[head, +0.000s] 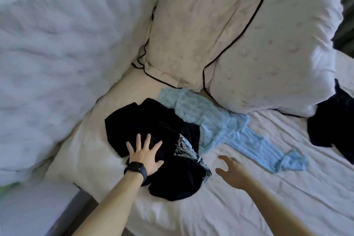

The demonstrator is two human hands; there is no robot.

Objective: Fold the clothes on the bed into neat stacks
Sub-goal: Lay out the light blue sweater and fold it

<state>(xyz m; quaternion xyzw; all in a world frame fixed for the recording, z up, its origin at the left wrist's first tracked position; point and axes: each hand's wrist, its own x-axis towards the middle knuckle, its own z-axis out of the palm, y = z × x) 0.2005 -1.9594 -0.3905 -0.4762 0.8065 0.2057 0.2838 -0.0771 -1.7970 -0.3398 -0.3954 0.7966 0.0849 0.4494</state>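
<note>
Your left hand presses flat, fingers spread, on the black clothes pile on the bed, while your right hand is open and empty at its four o'clock, the blue knit top at two o'clock.

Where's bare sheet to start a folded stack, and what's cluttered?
Largest free patch: the sheet near the person, below the black pile and blue cardigan sleeve, around the right hand. A strip lies between that sleeve and the dark garment at right. Small gap between duvet, pillows and pile. Crowded: mid-bed, where the left hand presses the pile overlapping the cardigan.
</note>
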